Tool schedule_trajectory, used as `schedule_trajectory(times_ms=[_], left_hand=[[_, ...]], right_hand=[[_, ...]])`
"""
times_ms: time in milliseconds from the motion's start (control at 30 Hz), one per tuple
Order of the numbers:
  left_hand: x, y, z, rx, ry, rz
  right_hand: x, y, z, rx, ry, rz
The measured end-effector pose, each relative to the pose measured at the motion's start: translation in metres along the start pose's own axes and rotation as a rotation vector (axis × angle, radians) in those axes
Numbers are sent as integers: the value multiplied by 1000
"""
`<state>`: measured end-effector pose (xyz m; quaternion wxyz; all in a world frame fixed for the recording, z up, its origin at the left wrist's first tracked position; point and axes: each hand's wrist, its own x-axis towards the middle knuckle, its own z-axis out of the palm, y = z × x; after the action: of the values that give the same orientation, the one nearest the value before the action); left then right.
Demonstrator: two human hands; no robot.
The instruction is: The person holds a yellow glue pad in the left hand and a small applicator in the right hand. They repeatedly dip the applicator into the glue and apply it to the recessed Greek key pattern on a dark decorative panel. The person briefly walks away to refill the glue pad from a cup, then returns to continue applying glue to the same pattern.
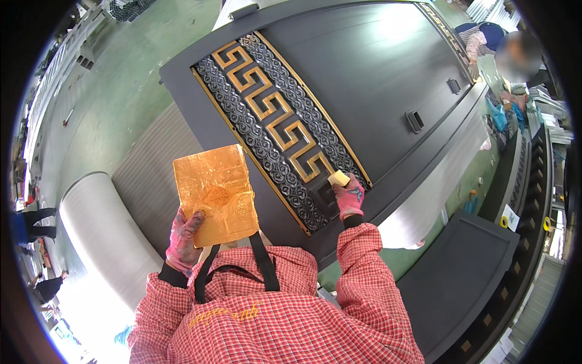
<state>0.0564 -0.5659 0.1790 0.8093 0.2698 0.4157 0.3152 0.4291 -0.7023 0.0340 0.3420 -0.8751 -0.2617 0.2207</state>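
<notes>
My left hand [183, 238], in a stained pink glove, grips the lower left edge of a square, shiny gold-coloured sheet [217, 182] with a darker smudge in its middle. In my pink-gloved right hand [350, 198] is a pale yellow sponge [339, 178], held against the lower end of a raised key pattern [271, 115]. Most of that pattern is gold, while its lowest part by the sponge looks dark. Dark carved scroll strips [242, 120] with gold edging run along both sides of it. All this belongs to a large dark grey door panel [357, 67].
A big roll of whitish sheet [100, 206] lies left of the panel. Another person [485, 42] leans over the panel's far right end. Nearer on the right rests a second dark panel [458, 273], beside long dark frame pieces [515, 200]. The floor [142, 85] is green.
</notes>
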Motion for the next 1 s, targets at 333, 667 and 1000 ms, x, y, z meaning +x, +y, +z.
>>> schedule_trajectory(times_ms=[333,667,1000], left_hand=[[2,4,-8,38,-8,-29],[5,4,-12,0,-11,-14],[4,8,-17,11,-9,7]], right_hand=[[-35,-18,18,-39,-96,36],[-7,16,12,233,76,118],[-33,-9,23,25,-34,79]])
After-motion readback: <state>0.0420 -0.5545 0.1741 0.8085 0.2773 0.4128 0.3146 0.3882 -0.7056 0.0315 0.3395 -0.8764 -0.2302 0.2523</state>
